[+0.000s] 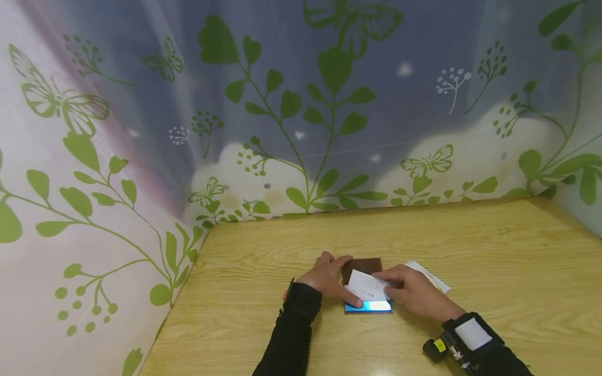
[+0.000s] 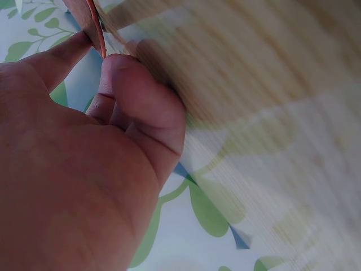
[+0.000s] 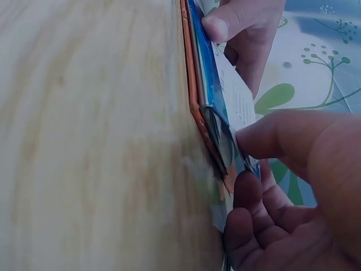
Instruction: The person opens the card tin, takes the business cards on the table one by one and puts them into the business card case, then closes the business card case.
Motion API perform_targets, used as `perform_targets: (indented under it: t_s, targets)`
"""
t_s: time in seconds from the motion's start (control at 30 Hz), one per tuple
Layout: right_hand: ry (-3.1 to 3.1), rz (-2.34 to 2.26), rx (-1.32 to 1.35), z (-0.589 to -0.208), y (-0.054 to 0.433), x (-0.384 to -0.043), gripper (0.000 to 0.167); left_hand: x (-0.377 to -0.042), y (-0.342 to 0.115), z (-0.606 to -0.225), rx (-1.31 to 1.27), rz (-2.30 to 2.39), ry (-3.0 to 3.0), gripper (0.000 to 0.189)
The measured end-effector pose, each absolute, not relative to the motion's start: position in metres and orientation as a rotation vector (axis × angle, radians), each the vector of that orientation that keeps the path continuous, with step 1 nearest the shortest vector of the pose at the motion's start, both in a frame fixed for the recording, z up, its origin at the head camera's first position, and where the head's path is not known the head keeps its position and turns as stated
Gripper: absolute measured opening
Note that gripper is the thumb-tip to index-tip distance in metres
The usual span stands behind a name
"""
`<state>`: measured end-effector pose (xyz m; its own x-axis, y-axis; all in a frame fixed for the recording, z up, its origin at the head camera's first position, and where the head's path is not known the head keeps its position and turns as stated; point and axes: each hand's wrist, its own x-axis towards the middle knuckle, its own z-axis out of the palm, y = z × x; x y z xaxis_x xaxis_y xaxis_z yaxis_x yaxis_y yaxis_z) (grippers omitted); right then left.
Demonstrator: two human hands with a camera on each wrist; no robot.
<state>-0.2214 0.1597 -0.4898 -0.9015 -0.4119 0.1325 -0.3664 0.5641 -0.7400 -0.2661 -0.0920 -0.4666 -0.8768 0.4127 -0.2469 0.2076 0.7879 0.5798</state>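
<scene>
A brown leather wallet [image 1: 362,266] lies unfolded on the table, with a shiny blue sleeve or card [image 1: 376,306] along its near side. My left hand [image 1: 326,277] holds the wallet at its left edge, thumb over the blue part. In the left wrist view, the left hand's fingers [image 2: 146,96] curl by the wallet's orange edge [image 2: 99,28]. Between thumb and fingers my right hand [image 1: 418,292] pinches a white printed card [image 1: 364,284], tilted over the wallet. The right wrist view shows the card [image 3: 237,93] against the blue layer; its lower end is partly hidden.
Several white cards or papers [image 1: 429,275] lie in a loose stack just beyond the right hand. The wooden table [image 1: 226,313] meets a leaf-patterned curtain [image 1: 301,104] at the back and left.
</scene>
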Motion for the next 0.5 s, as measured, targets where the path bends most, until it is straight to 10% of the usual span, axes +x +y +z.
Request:
perform_targets:
  t_s: [0.5]
  targets:
    - [2.675,-1.315,-0.808,-0.4931,0.1594,-0.2195,0.029,-0.2656,-0.0928,-0.4649,0.481,0.783,2.594,0.111]
